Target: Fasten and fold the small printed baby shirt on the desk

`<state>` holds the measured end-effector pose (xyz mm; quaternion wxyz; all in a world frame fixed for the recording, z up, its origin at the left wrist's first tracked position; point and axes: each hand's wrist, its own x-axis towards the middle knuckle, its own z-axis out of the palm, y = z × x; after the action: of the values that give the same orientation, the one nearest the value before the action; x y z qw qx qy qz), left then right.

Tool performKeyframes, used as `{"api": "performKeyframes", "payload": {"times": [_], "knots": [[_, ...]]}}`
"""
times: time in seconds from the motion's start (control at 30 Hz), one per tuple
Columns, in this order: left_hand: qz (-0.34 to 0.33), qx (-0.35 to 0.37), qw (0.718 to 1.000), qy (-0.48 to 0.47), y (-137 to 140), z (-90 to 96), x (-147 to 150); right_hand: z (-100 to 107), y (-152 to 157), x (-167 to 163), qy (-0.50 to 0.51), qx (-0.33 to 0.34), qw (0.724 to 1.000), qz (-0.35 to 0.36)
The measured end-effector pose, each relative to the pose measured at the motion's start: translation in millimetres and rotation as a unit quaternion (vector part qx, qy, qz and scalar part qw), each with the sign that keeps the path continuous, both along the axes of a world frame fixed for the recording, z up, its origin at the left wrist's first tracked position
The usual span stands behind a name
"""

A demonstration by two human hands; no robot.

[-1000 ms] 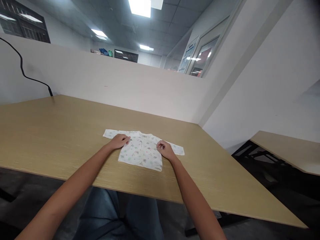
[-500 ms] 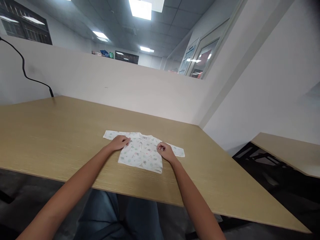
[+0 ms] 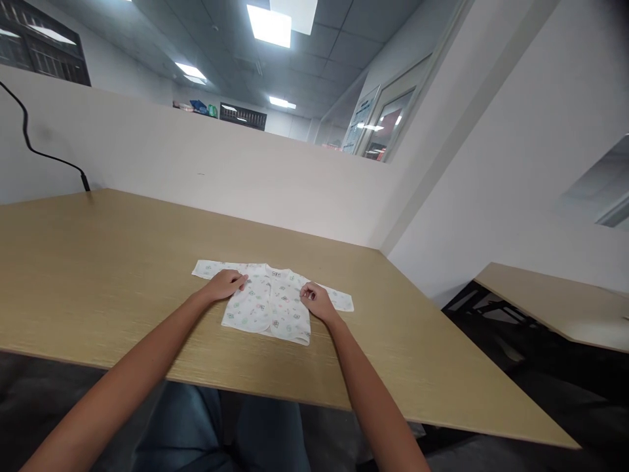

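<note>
A small white baby shirt (image 3: 265, 308) with a pastel print lies spread on the table, its neckline away from me and both sleeves stretched out sideways. At its left side, just below the sleeve, my left hand (image 3: 226, 284) is closed with its fingertips on the cloth. My right hand (image 3: 317, 301) rests at the opposite side, under the right sleeve, thumb and forefinger pinched together at the shirt's edge. The hands partly cover the places where the sleeves join the body.
The wooden table (image 3: 122, 262) extends around the shirt, with a low white partition (image 3: 236, 170) along its back. A black cable (image 3: 54, 157) hangs down at the far left. To the right, beyond a gap, stands another table (image 3: 555, 301).
The whole view has shifted slightly, so the shirt and hands appear a little further left. Both hands stay at the shirt's sides; its lower right hem looks flatter.
</note>
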<state>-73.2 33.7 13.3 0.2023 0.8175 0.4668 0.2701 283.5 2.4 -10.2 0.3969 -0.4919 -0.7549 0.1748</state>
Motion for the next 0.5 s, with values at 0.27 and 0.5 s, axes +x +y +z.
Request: {"api": "performKeyframes", "payload": {"times": [0.27, 0.5], "knots": [[0.003, 0.002, 1.0, 0.003, -0.8, 1.2, 0.6, 0.8, -1.1, -1.5, 0.005, 0.005, 1.0, 0.008], [-0.003, -0.001, 1.0, 0.003, -0.4, 1.1, -0.3, -0.2, -0.3, -0.8, 0.003, 0.003, 1.0, 0.003]]}}
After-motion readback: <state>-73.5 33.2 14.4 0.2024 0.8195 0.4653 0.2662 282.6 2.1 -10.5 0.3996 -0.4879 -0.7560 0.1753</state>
